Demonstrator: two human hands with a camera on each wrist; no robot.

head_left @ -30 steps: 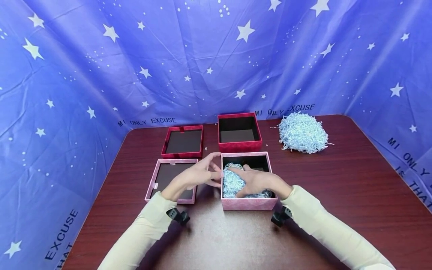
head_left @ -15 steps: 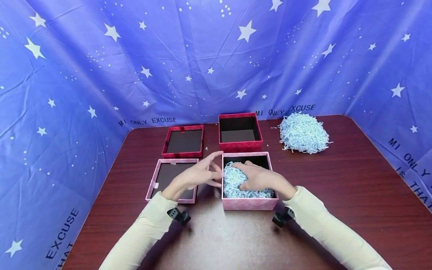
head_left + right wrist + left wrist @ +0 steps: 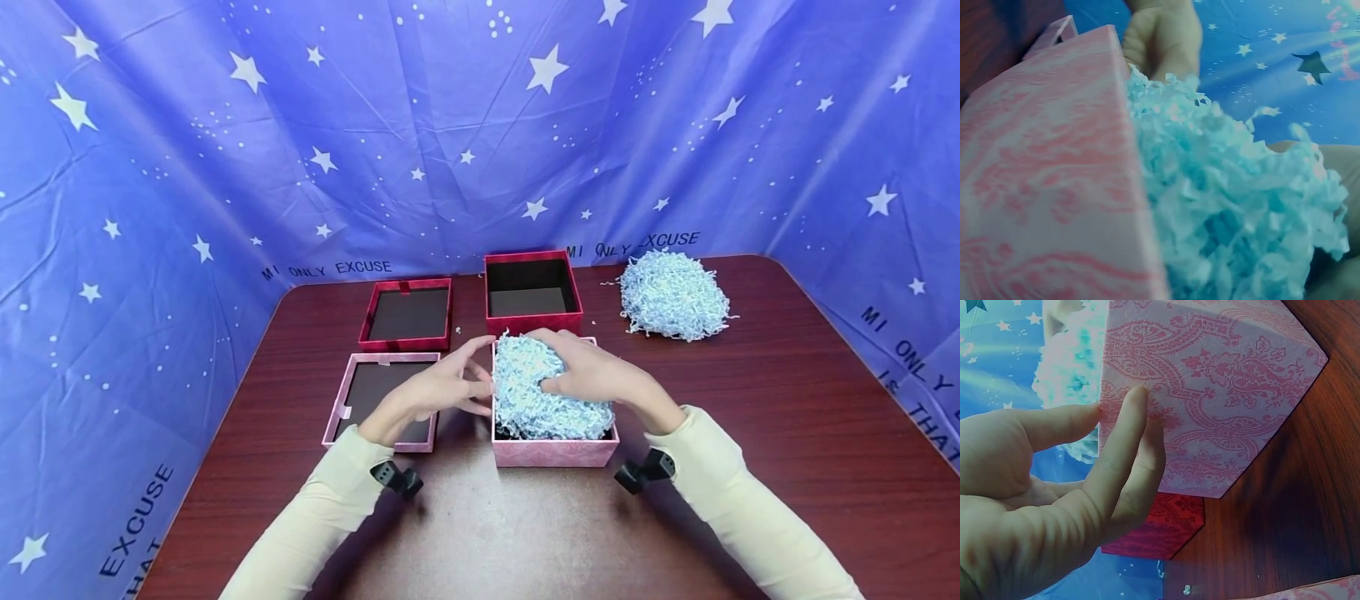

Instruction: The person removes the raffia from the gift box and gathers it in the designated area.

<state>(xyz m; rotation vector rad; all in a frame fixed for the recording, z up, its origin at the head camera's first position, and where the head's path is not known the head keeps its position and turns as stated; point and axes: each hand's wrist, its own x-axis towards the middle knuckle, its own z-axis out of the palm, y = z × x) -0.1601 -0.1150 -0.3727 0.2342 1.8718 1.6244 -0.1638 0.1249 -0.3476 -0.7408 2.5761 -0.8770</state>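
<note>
A clump of light blue shredded paper [image 3: 536, 392] bulges above the rim of a pink patterned box [image 3: 555, 454]. My right hand [image 3: 600, 371] grips the clump from its right side, thumb toward me; some fingertips are hidden behind the paper. In the right wrist view the shredded paper [image 3: 1229, 200] stands higher than the near wall of the pink box [image 3: 1054, 187]. My left hand [image 3: 438, 387] touches the box's left wall with extended fingers. Seen from the left wrist, the fingers [image 3: 1119, 450] lie against or close to the printed wall.
A pink lid [image 3: 378, 400] lies inside up under my left wrist. Behind it is a red lid [image 3: 408, 312], also inside up. A red box [image 3: 534, 323] with a dark interior stands behind the pink one. Another pile of blue shredded paper [image 3: 673, 296] sits at the back right.
My right hand has moved from inside the pink box upward and slightly right, raising the clump of shredded paper above the rim. The left hand has stayed at the box's left wall.
</note>
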